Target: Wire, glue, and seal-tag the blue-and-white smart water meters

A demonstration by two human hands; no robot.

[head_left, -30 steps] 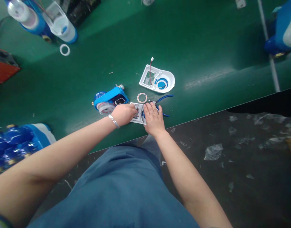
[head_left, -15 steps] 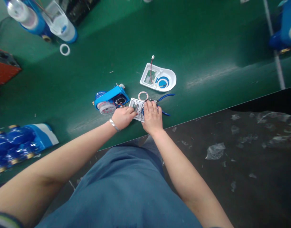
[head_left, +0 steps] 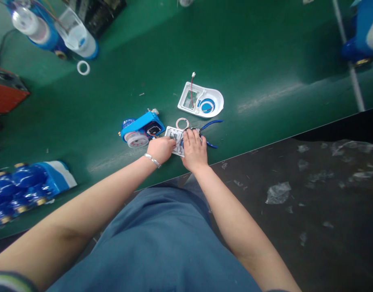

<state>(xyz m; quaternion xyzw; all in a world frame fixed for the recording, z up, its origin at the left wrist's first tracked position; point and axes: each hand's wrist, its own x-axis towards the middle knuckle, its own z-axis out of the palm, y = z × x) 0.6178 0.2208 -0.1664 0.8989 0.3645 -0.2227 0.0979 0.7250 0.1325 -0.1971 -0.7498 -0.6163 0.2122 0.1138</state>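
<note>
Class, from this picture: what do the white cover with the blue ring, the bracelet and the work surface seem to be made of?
White cover: likely moulded plastic, smooth, thin-walled, slightly glossy.
Bracelet on the left wrist: probably metal, silvery with bright glints.
Work surface: looks like green rubber or PVC belting, matt with a dull sheen.

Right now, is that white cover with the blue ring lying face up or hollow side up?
Hollow side up: the white cover shows its raised rim, inner window recess and loose red wire.

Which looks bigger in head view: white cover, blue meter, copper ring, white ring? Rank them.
1. Blue meter and white cover: look about alike, so unranked.
2. Copper ring and white ring: also alike; the white one lies farther away, so unsure.
</note>
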